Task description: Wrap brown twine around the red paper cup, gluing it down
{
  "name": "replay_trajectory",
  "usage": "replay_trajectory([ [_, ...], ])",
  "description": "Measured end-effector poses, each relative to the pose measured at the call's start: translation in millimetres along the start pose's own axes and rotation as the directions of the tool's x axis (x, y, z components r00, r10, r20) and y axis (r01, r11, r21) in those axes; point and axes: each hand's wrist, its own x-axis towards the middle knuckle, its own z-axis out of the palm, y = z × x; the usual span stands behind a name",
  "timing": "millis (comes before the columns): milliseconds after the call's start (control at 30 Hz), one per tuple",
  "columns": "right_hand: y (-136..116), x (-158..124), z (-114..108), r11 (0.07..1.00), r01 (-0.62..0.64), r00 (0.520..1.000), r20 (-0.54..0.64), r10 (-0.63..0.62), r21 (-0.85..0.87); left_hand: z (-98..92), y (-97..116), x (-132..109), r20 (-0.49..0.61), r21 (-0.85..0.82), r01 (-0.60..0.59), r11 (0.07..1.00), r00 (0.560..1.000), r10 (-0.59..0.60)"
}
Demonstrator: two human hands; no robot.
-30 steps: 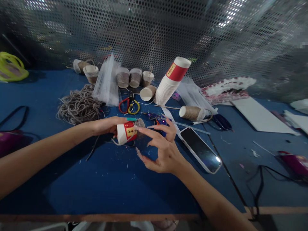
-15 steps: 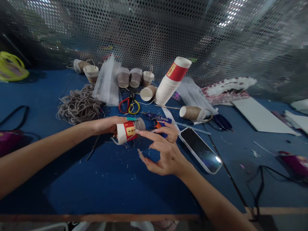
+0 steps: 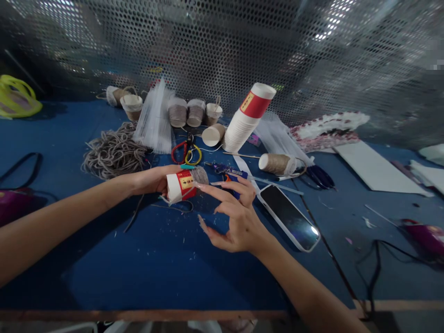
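Held cup (image 3: 174, 189) — white, red band (image 3: 188, 193); cord (image 3: 200, 175) — grey-brown.

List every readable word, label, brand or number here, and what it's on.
None is legible.
Cup in the left hand: dark characters on a yellow label, too small to read.
Paper-cup stack: dark characters on its yellow panel, too small.
Blue glue gun: pale label, too small.

The blue table (image 3: 156, 268) is lying open from below both hands to its near edge, only small scraps dotting it, leaving a hand room to pass. Beyond the held paper cup (image 3: 180, 187), the scissors (image 3: 189, 144) and glue gun (image 3: 237, 172) are blocking the way forward, the leaning cup stack (image 3: 246, 120) rising behind. The cord heap (image 3: 114, 155) is crowding the left hand (image 3: 152, 179), the phone (image 3: 289, 217) is flanking the right hand (image 3: 234, 219), and a perforated panel (image 3: 208, 51) is closing the back.
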Motion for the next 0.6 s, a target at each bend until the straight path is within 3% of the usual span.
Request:
replay_trajectory([
  [367,-0.1,-2.7,-2.5,1.0,-0.005,1.0,0.026,0.005,0.006,-4.5,-0.8,1.7,0.004,-0.043,-0.009,0.999,1.0,0.009],
  [600,0.1,-1.5,-3.4,0.999,0.034,0.999,-0.019,-0.034,-0.021,-5.1,-1.3,0.7,-0.033,-0.045,0.001,0.999,0.999,-0.002],
])
